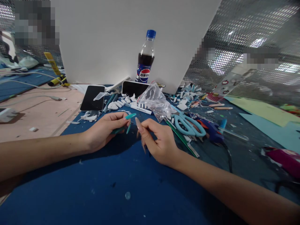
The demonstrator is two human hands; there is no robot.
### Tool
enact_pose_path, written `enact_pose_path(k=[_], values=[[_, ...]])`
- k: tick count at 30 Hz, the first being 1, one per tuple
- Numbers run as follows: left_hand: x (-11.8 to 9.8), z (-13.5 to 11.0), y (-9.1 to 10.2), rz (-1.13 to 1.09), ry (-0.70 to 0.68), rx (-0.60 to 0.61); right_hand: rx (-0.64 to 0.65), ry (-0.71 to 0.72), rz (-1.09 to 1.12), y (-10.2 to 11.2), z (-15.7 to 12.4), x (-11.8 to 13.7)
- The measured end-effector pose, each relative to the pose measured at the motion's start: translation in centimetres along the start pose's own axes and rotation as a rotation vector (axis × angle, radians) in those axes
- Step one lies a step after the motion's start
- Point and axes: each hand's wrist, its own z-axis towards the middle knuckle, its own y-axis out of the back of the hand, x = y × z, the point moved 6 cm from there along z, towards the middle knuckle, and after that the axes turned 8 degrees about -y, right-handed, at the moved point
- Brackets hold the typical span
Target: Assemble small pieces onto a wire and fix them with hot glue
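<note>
My left hand (103, 131) is closed in a pinch above the blue mat (105, 193). Long teal tips, which look like nails, stick out at its thumb and fingers. Facing it, my right hand (161, 140) is also pinched, with long pinkish-beige nails. Between the fingertips there seems to be a small, thin, clear or bluish thing, too small to name. Just beyond the hands lie a white marker (140, 108), a crumpled clear plastic bag (156, 100) and several white pieces (119, 103). Light-blue-handled scissors (187, 123) rest to the right of my right hand.
A cola bottle (145, 59) stands before a white board (100, 40). Two phones (92, 98) are at the back. On the right are a green strip (181, 137), a dark blue corded tool (212, 131), scraps (187, 93), coloured paper (276, 131) and a magenta object (284, 159).
</note>
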Motion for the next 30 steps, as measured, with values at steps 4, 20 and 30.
enact_pose_path(k=[4,20,30], values=[[0.0,0.2,0.0,0.002,-0.008,0.009,-0.002,0.017,0.0,0.0,0.1,0.2],[-0.2,-0.1,-0.4,0.105,-0.013,0.038,0.09,-0.042,0.001,-0.5,0.1,-0.1],[-0.5,0.1,-0.3,0.402,-0.14,0.102,0.168,0.017,-0.037,-1.2,0.1,0.0]])
